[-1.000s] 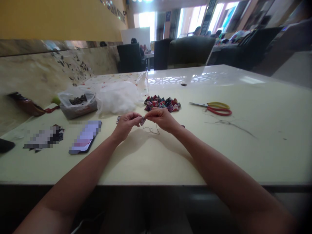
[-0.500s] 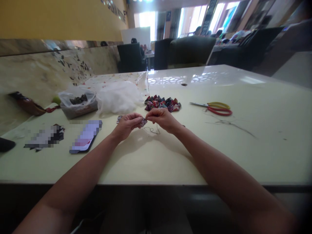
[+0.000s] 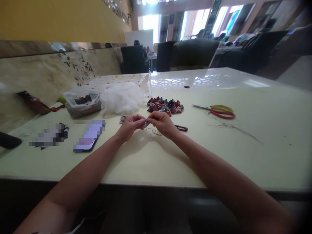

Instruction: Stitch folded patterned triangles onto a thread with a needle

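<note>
Together, the left hand (image 3: pixel 130 125) and right hand (image 3: pixel 162 123) pinch a small patterned fabric piece (image 3: pixel 145 123) between their fingertips, just above the tabletop (image 3: pixel 219 146). Thread (image 3: pixel 153 131) loops beneath the fingers. Beyond them lies a heap of fabric pieces (image 3: pixel 165 105); scissors (image 3: pixel 218 110) lie farther right.

One head-worn camera looks forward and down across the tabletop (image 3: pixel 243 146), close above both forearms, facing the room's far windows.
</note>
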`<action>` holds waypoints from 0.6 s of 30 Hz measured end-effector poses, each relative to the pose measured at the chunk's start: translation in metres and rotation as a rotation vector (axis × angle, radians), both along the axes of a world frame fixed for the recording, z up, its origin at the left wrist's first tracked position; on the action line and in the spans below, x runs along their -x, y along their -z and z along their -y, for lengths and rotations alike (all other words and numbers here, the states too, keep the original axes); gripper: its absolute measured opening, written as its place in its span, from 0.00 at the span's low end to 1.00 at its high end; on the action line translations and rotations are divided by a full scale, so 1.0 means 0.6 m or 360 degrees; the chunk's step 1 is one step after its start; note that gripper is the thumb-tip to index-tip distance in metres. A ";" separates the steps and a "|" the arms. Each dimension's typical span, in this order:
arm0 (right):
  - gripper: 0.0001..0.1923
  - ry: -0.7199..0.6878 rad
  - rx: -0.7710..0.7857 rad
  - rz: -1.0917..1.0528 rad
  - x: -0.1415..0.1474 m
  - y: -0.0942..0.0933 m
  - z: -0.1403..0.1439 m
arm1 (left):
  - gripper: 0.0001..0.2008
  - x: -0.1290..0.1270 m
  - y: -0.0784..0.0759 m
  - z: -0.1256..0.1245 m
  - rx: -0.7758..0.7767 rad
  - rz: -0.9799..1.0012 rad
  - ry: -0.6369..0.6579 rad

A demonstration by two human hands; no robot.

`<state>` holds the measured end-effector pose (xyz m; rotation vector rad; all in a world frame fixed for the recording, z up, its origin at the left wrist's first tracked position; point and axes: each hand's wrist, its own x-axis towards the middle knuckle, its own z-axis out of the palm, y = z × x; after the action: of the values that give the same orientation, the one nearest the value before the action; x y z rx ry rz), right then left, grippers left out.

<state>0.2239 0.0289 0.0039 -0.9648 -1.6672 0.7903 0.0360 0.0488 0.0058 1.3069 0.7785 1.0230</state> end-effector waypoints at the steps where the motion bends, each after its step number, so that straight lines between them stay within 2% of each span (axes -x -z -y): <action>1: 0.08 -0.0010 0.0024 -0.0014 -0.002 -0.002 0.001 | 0.18 -0.001 0.000 0.001 0.0009 0.0016 -0.0002; 6: 0.08 0.0043 0.0030 -0.0032 -0.022 -0.013 0.002 | 0.19 -0.004 0.002 0.000 0.0073 0.0154 -0.0117; 9: 0.07 0.0084 0.0003 0.0045 -0.027 -0.012 0.001 | 0.18 -0.007 0.006 -0.001 0.0035 0.0145 -0.0091; 14: 0.06 0.0147 -0.0167 0.0185 -0.012 0.002 0.003 | 0.17 -0.013 0.014 0.003 -0.0132 0.0045 -0.0029; 18: 0.05 0.0294 -0.0484 0.0416 -0.001 0.006 0.006 | 0.14 -0.012 0.011 0.008 -0.0341 -0.0105 -0.0216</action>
<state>0.2244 0.0250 0.0005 -1.0175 -1.8248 0.2845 0.0433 0.0441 -0.0011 1.4922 0.8337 1.2026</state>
